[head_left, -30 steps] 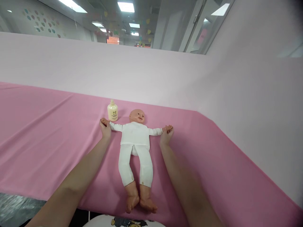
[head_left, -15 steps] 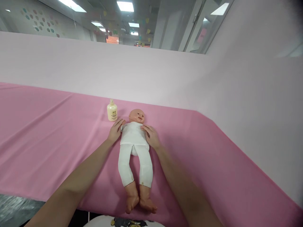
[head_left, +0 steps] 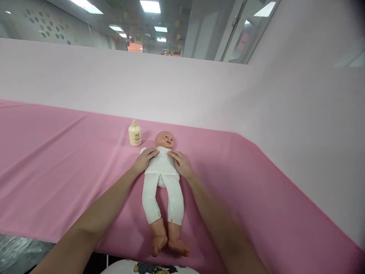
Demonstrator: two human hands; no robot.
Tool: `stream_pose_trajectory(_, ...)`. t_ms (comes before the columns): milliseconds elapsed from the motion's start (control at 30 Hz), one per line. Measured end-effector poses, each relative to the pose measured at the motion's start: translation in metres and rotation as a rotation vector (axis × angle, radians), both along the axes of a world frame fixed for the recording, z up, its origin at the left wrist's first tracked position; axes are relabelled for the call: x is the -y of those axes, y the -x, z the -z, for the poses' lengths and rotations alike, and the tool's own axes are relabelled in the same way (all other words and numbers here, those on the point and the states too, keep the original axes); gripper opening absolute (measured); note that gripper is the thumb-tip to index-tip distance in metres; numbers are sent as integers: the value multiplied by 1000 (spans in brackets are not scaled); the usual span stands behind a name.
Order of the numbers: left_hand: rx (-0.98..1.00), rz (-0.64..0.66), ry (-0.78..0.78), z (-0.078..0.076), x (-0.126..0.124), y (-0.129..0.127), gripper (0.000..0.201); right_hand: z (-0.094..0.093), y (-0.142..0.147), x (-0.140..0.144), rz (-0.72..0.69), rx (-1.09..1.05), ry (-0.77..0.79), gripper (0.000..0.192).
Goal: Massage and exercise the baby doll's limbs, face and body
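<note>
A baby doll (head_left: 163, 179) in a white top and white trousers lies on its back on the pink cloth (head_left: 57, 163), head away from me, bare feet near the front edge. My left hand (head_left: 145, 160) rests flat on the doll's shoulder and upper chest on the left side, covering its arm. On the other shoulder and chest lies my right hand (head_left: 180, 163), also flat, hiding that arm. Neither hand grips anything I can see. A small cream bottle (head_left: 135, 134) stands upright just left of the doll's head.
A pale pink wall (head_left: 182, 91) rises behind the cloth and bends round on the right (head_left: 308, 133). Above it are glass partitions and ceiling lights. The cloth's front edge (head_left: 85, 249) runs below the doll's feet, with a dark floor at the lower left.
The doll's arms were stretched out sideways with my hands at its wrists. Both hands have since moved inward onto its shoulders and chest, folding the arms in.
</note>
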State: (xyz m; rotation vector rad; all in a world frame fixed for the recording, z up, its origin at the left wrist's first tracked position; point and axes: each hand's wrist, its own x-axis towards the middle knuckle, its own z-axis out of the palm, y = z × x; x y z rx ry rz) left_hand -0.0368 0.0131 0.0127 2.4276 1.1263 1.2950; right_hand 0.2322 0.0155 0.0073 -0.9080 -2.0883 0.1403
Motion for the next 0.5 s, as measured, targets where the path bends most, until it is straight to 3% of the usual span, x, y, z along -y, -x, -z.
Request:
stream_pose_trajectory(167, 182, -168, 36, 2, 0, 5, 38, 2, -2, 3, 123, -262, 10, 47)
stream_pose_trajectory(333, 692, -382, 129, -1, -4, 23, 48, 1, -16, -4, 311, -763, 126, 55)
stream_pose_trajectory(433, 1004, -576, 273, 1, -12, 35, 41, 7, -30, -17, 417, -1095, 239, 63)
stream_pose_trajectory(500, 1112, -659, 356, 5, -18, 41, 37, 14, -38, -26, 517, -1250, 313, 61)
